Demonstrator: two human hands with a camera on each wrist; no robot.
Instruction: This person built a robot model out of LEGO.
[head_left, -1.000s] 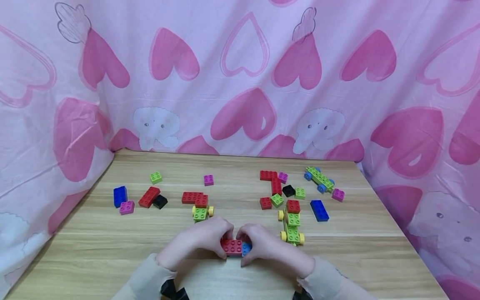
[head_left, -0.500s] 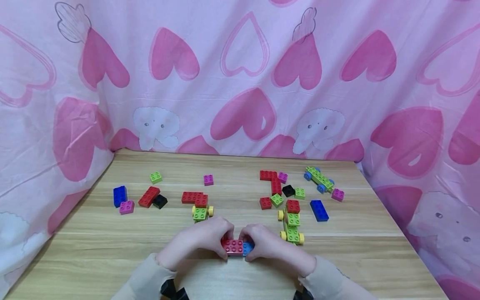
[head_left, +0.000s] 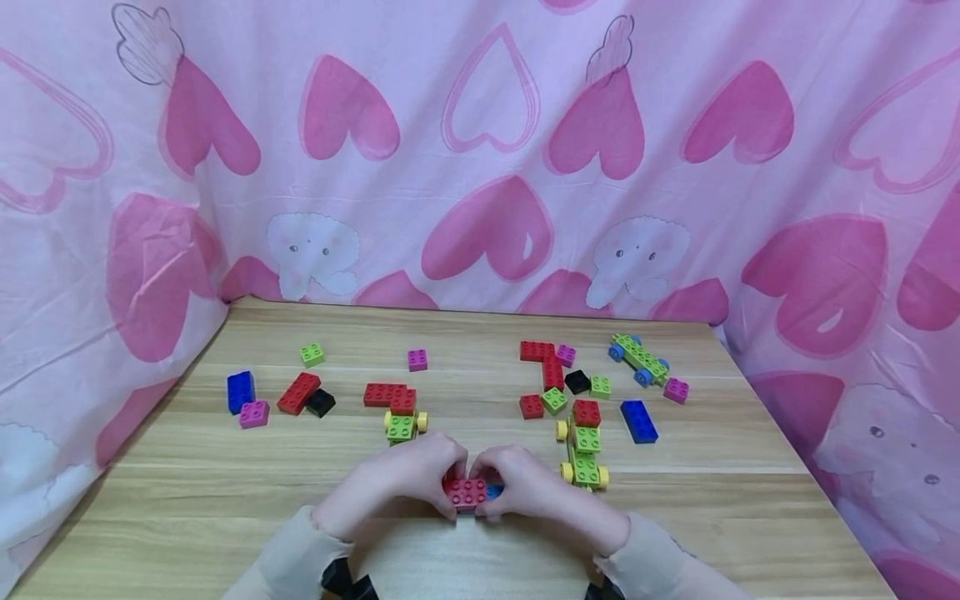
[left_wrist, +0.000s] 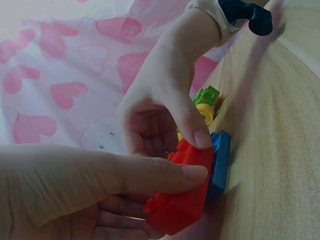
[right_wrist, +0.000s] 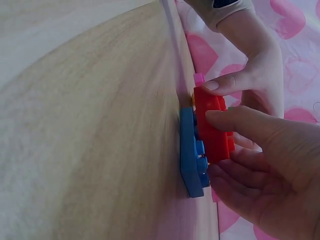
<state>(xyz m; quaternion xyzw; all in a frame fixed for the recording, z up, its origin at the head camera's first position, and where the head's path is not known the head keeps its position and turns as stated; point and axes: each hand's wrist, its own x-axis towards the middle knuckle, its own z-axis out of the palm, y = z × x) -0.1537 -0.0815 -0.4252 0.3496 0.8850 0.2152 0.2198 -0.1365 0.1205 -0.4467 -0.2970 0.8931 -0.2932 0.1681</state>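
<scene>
Near the front of the table, my left hand [head_left: 422,468] pinches the left end of a red toy building brick [head_left: 467,494], thumb in front and fingers behind. My right hand [head_left: 521,483] pinches the same brick near its right end, its thumb [right_wrist: 230,119] flat on the side. Under the red brick lies a flat blue brick [right_wrist: 190,152] on the tabletop, jutting out to the right with studs showing. In the right wrist view a narrow gap shows between the two bricks at one end. The fingers behind are partly hidden.
Just beyond the left hand stands a green car base [head_left: 401,428] with yellow wheels. To the right is a longer green car [head_left: 585,467] carrying a red brick. Several loose bricks, including a blue one [head_left: 639,421], lie farther back. A heart-patterned curtain [head_left: 480,208] borders the table.
My right hand shifted slightly right along the blue brick, then came back left onto the red brick, with its thumb now against it. Less blue shows. The left hand stays about still.
</scene>
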